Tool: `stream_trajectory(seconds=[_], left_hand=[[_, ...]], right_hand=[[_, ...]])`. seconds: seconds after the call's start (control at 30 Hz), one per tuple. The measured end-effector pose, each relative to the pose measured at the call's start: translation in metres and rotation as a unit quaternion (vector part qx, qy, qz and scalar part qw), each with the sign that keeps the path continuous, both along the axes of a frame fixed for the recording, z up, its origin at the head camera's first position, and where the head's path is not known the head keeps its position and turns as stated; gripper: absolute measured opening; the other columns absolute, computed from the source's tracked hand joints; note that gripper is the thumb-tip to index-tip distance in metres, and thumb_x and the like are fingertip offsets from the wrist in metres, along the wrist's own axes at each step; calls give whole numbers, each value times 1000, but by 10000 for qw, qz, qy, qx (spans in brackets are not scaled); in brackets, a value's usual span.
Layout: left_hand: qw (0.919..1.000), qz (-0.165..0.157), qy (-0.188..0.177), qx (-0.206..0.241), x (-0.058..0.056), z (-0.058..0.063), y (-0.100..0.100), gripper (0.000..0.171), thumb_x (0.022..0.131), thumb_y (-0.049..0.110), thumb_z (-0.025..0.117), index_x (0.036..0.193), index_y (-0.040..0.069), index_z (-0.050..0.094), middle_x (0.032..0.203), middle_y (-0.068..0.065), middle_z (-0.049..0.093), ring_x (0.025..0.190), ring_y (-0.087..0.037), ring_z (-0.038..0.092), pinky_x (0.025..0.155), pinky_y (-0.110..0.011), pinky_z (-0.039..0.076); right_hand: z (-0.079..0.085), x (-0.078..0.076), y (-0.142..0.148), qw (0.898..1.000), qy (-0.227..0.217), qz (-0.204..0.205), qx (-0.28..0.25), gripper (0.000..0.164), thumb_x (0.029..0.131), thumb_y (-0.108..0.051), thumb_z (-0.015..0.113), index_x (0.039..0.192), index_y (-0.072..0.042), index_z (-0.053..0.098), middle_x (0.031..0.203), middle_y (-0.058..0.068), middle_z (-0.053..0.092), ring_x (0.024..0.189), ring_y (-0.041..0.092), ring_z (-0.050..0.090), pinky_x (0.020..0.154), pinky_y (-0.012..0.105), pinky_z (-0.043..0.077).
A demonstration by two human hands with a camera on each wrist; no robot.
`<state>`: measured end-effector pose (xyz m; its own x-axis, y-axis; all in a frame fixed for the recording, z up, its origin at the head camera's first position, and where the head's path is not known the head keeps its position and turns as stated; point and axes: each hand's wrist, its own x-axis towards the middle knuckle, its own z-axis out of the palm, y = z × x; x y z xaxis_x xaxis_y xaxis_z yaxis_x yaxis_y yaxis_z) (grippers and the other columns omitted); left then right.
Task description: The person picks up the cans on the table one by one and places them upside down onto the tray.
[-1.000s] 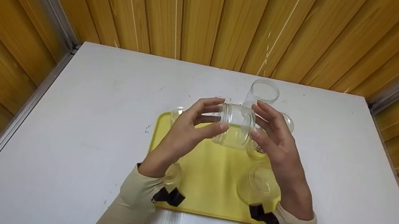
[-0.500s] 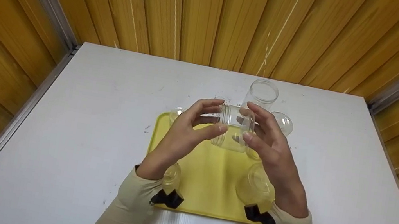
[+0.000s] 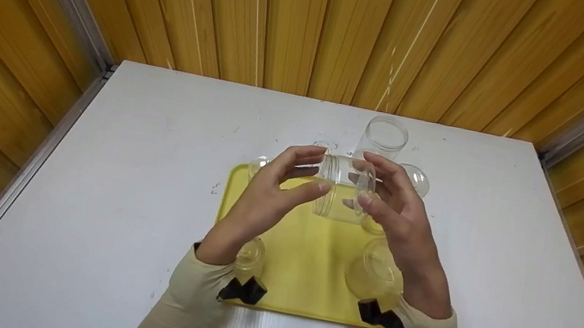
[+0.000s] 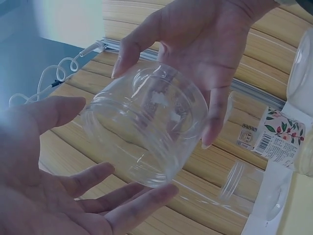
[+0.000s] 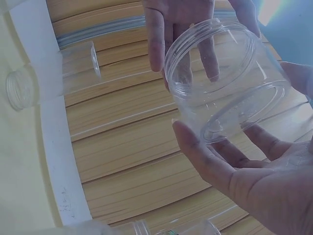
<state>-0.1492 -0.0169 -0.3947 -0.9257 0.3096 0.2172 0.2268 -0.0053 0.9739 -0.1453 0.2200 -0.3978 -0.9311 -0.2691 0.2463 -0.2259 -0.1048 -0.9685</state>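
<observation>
A clear jar without a lid is held on its side above the tray, its threaded mouth facing left and its base right. My left hand holds it by the threaded end, thumb in front and fingers behind. My right hand grips the base end between thumb and fingers. In the right wrist view, the see-through jar spans both hands, fingertips at its wall. Pale smudges or marks show on its base in the left wrist view.
A yellow tray lies below on the white table. Clear jars stand around: a tall jar at the back, a wide jar front right, a small jar front left. One jar has a floral label.
The right hand has shifted a little left and its fingers have moved further over the jar's base end. The left hand stays almost where it was, still holding the threaded end.
</observation>
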Motion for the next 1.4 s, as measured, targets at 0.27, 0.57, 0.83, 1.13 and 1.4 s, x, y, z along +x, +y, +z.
stream_trajectory(seconds=[0.27, 0.57, 0.83, 1.13, 1.4], left_hand=[[9992, 334, 186, -112, 1, 5, -9, 60, 98, 34, 73, 151, 11, 56, 153, -5, 55, 138, -25, 54, 107, -49, 49], [9966, 764, 246, -156, 3, 10, -29, 60, 98, 38, 72, 151, 14, 56, 150, -1, 57, 138, -19, 53, 106, -47, 49], [9969, 681, 323, -228, 7, 12, -38, 58, 99, 34, 73, 151, 11, 57, 150, -2, 57, 139, -19, 52, 107, -43, 50], [9936, 912, 331, -571, 6, 7, -55, 60, 100, 30, 75, 152, 8, 55, 153, -8, 55, 141, -26, 51, 109, -48, 49], [9847, 1220, -103, -1243, -8, -8, -76, 61, 100, 36, 74, 153, 13, 55, 155, -7, 54, 141, -28, 50, 110, -52, 46]], right_hand=[[1, -1, 3, 10000, 26, -41, -61, 62, 97, -4, 59, 156, -4, 43, 152, 24, 46, 134, 37, 54, 96, 43, 58], [1, -1, 5, 9999, 16, -116, -2, 62, 96, -3, 60, 156, -3, 44, 151, 25, 46, 135, 43, 51, 95, 43, 59], [1, -1, 6, 9995, -6, -250, 204, 61, 96, -4, 61, 155, -5, 46, 151, 21, 48, 135, 45, 49, 95, 42, 59], [3, 2, 6, 9984, 152, -220, 489, 62, 97, 0, 64, 156, -4, 46, 153, 21, 45, 137, 41, 46, 96, 39, 58], [3, 3, 4, 9956, 171, -284, 876, 63, 96, -3, 68, 155, -7, 48, 153, 15, 47, 139, 36, 46, 103, 36, 50]])
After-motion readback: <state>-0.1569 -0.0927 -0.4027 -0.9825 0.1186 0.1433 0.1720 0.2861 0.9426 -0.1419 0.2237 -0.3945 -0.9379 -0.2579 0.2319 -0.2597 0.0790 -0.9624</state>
